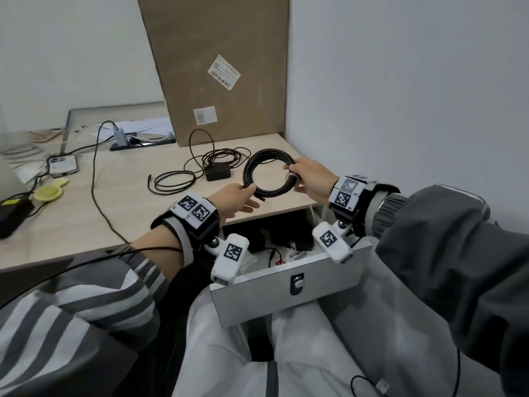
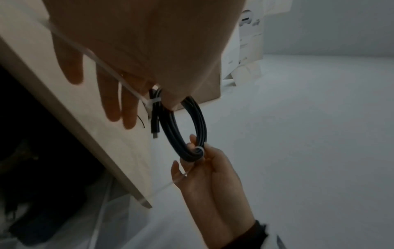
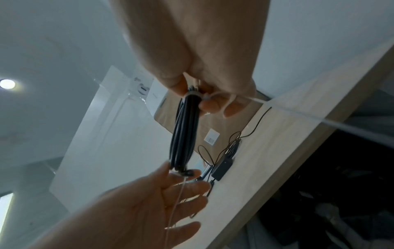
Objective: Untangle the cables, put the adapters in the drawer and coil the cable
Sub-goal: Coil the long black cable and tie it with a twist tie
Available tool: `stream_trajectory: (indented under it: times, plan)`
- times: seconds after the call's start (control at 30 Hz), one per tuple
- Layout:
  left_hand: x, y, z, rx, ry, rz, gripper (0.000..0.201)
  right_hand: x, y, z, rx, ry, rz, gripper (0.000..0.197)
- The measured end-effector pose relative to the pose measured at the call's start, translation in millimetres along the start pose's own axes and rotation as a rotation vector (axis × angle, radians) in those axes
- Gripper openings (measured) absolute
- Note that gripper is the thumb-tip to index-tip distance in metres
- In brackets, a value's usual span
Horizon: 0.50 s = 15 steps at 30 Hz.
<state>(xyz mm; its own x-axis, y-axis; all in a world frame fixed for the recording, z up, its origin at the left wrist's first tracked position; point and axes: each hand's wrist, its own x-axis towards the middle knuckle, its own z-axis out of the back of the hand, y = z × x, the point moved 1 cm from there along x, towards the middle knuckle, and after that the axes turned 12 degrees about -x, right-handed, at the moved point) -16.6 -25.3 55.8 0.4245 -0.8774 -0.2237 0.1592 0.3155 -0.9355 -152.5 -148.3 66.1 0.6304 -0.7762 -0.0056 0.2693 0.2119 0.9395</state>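
Both hands are holding the black round coiled cable [image 1: 269, 173] above the near right part of the light wooden tabletop [image 1: 114, 202]. The right hand [image 1: 310, 179] is pinching its white-tied right side in a closed grip. The left hand [image 1: 236, 197] is gripping the near left side by thumb and forefinger, the other fingers lying straight. The open grey metal drawer [image 1: 286, 293] is sitting below. The tall brown cardboard box [image 1: 223, 67] beyond is carrying white barcode labels [image 1: 224, 72], their print too small to read.

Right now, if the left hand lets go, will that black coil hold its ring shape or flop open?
The coiled cable probably keeps its ring: white ties bind it at two spots. The thick loops look fairly stiff. The free plug end beside the left hand may dangle. The right hand pinches one tie.
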Motion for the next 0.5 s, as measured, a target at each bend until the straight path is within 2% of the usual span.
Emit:
stream_trajectory:
  times: [0.13,0.27,0.4,0.5]
  plan:
    - [6,7,0,-0.474,-0.049,0.035,0.025,-2,0,-8,0.142,-0.029,-0.022,0.023]
    - [10,5,5,-0.742,-0.044,-0.038,0.011,-2,-8,-20,0.197,0.039,-0.043,0.024]
    - [11,5,3,-0.912,-0.110,-0.142,0.003,-2,-13,-26,0.011,0.047,-0.052,0.022]
    - [14,8,-1,-0.927,-0.178,-0.191,0.006,1,-18,-29,-0.279,0.094,-0.135,0.047]
